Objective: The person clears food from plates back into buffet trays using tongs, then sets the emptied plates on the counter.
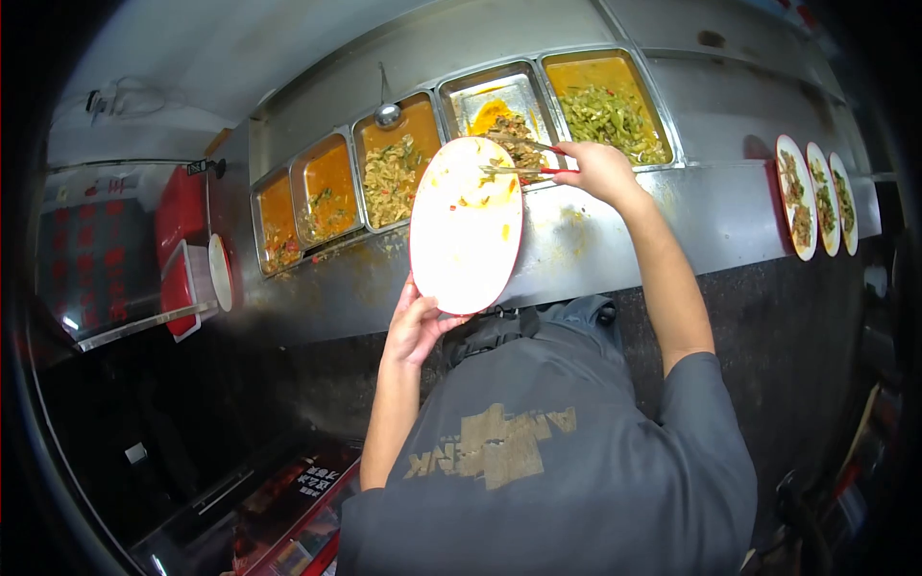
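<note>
My left hand (413, 331) grips the lower edge of a white oval plate (464, 259) with a red rim, which is tilted up over the counter front. Yellow-orange sauce and bits of food cling to its upper part. In my right hand (597, 175) is a pair of metal tongs (526, 171) with red handles. Their tips reach over the plate's upper right side, near the food bits; whether they pinch anything cannot be made out. Behind the plate is a metal tray (490, 91) with chopped food and orange sauce, much of its bottom bare.
Several food trays line the counter (672, 206), including one of green vegetables (610, 115). A ladle (387, 115) rests in another. Three filled plates (787, 149) stand at the right. At the left are a white plate (221, 274) and a red-and-white container (182, 288).
</note>
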Tool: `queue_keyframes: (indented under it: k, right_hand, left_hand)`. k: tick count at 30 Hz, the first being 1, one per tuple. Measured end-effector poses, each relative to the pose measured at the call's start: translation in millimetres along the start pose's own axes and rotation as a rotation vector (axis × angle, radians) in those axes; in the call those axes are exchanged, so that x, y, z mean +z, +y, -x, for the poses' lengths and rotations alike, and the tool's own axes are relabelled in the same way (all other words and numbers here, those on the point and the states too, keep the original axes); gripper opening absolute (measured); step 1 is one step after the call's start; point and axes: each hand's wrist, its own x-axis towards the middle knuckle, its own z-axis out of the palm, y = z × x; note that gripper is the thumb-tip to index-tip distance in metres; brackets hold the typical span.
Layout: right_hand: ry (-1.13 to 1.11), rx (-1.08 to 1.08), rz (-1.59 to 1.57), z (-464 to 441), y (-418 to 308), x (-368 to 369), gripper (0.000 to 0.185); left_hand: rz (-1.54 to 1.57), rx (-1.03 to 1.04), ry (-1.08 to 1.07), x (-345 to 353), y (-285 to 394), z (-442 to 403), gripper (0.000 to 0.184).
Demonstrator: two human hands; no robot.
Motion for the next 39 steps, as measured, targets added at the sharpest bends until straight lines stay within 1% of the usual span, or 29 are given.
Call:
queue_keyframes:
  k: [1, 5, 8, 11, 15, 18, 21, 24, 27, 30, 33, 36, 37, 39]
  right_hand:
    - [0.089, -0.043, 0.042, -1.5, 3.9, 6.9, 0.044]
    - [0.084, 0.096, 0.12, -10.6, 8.7, 13.8, 0.054]
    - [0.19, 0.123, 0.11, -12.2, 6.9, 15.8, 0.052]
    - [0.126, 0.101, -0.039, -8.9, -4.2, 2.6, 0.05]
    - [0.088, 0.049, 0.032, -14.3, 0.8, 16.1, 0.049]
    - [0.13, 0.127, 0.065, -21.0, 1.6, 21.1, 0.049]
    - [0.245, 0.131, 0.039, -21.8, 3.9, 17.7, 0.048]
    - [0.177, 0.055, -0.027, -14.8, 1.4, 7.6, 0.047]
    - [0.067, 0.074, 0.017, -20.0, -0.8, 13.4, 0.049]
    - [0.012, 0.125, 0.037, -23.6, -6.4, 14.0, 0.049]
    - [0.172, 0.101, 0.037, -23.7, 3.8, 14.9, 0.049]
    - [0.115, 0.142, 0.01, -16.6, 5.3, -3.0, 0.051]
    - [0.146, 0.085, -0.01, -15.1, 10.7, 0.4, 0.05]
    - [0.022, 0.079, -0.085, -3.0, 3.8, -12.0, 0.05]
  left_hand:
    - [-0.003, 0.005, 0.017, 2.0, -0.4, 0.3, 0.064]
    - [0.007, 0.012, 0.025, 3.3, -1.7, 1.2, 0.065]
    - [-0.002, 0.004, 0.024, 2.1, -1.2, 1.2, 0.065]
    - [-0.002, 0.002, 0.031, 2.0, -1.5, 2.4, 0.066]
    - [-0.006, 0.006, 0.017, 1.7, -1.1, 3.6, 0.066]
    - [0.0, 0.013, 0.009, 0.9, -1.7, 3.4, 0.066]
    - [0.0, 0.014, 0.015, -2.1, -3.7, 2.5, 0.066]
    - [0.002, 0.018, 0.018, -3.1, -4.8, 3.0, 0.066]
    - [-0.006, 0.008, 0.011, -5.3, -7.1, 3.0, 0.066]
    - [-0.002, -0.001, 0.007, -5.7, -6.1, 2.3, 0.066]
    - [-0.002, -0.002, -0.004, -5.1, -5.6, 2.1, 0.067]
    - [-0.005, 0.003, 0.001, -1.3, -4.6, 2.7, 0.066]
    - [-0.006, 0.005, 0.006, -0.4, -4.4, 3.2, 0.066]
    - [-0.008, 0.011, -0.005, -1.8, -4.9, 3.3, 0.065]
